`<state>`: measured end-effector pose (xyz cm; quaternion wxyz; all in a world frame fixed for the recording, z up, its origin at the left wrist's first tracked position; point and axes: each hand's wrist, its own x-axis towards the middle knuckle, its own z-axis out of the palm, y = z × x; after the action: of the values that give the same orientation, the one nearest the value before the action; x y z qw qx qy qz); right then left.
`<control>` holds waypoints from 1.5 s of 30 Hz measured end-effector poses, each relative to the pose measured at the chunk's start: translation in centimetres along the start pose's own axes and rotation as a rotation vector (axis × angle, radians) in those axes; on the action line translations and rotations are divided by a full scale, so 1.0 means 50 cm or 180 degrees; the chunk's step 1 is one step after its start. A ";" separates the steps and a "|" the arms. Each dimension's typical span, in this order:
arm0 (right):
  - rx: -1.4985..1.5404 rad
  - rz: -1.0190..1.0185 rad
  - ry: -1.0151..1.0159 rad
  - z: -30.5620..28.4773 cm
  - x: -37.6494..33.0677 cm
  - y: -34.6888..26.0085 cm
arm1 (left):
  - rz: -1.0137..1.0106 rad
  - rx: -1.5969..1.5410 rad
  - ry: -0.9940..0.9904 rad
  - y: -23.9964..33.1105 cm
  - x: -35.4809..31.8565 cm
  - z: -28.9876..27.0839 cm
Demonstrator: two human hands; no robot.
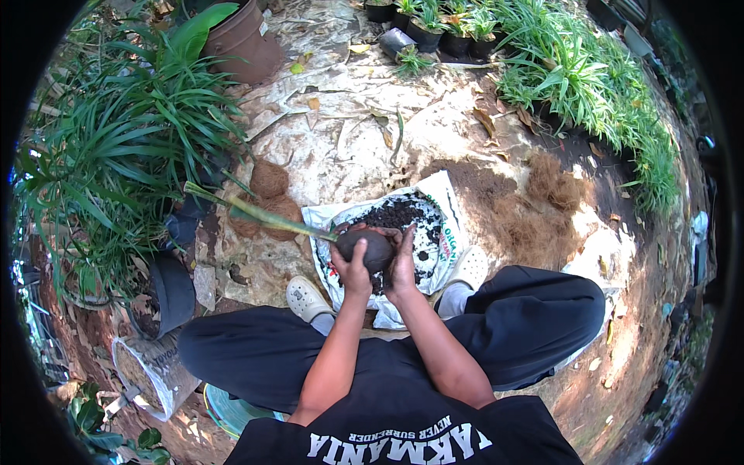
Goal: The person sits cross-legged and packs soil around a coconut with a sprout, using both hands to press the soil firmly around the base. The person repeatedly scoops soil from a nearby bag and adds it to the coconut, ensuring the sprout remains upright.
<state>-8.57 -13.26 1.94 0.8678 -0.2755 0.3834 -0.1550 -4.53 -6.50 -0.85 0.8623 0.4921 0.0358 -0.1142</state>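
Note:
Between my two hands is a dark, rounded ball of soil (367, 249), held above a white sack. A long green plant stem (283, 223) comes out of it and points to the upper left. My left hand (354, 271) wraps round the ball's left and near side, thumb on top. Against its right side my right hand (402, 267) is cupped, palm inward; some of its fingers are hidden behind the ball. Both hands look smeared with soil. Beneath them the white sack (444, 195) lies spread out, with loose dark soil (399, 211) on it.
Brown fibre balls (270, 179) sit left of the sack, and loose brown fibre (542, 221) lies to the right. Potted plants (425, 35) stand at the far side. Long-leaved plants (139, 155) and a black pot (172, 291) are at left. My shoes (308, 298) flank the sack.

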 end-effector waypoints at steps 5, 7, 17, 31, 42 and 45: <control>-0.2109 -0.0785 0.0617 -0.091 0.133 0.019 | -0.0529 -0.0145 0.0404 0.020 0.028 -0.025; -0.2129 -0.0631 0.1419 -0.143 0.203 0.028 | -0.0711 -0.0296 0.0307 0.027 0.040 -0.040; -0.5562 -0.0979 -0.0519 -0.206 0.254 0.154 | -0.1209 -0.1139 0.0047 0.042 0.056 -0.082; -0.6732 -0.1696 -0.1108 -0.202 0.310 0.170 | -0.1535 -0.1271 -0.0031 0.042 0.047 -0.070; -0.4689 -0.0950 -0.0167 -0.224 0.313 0.128 | -0.1367 -0.1475 0.0191 0.075 0.042 -0.083; -0.2657 0.0069 0.0335 -0.237 0.296 0.119 | -0.1361 -0.1429 0.0266 0.077 0.042 -0.080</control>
<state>-7.37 -19.87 -16.75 0.6625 -0.5912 0.4600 0.0090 -1.38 -1.51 -0.04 0.9036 0.2750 0.1983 -0.2620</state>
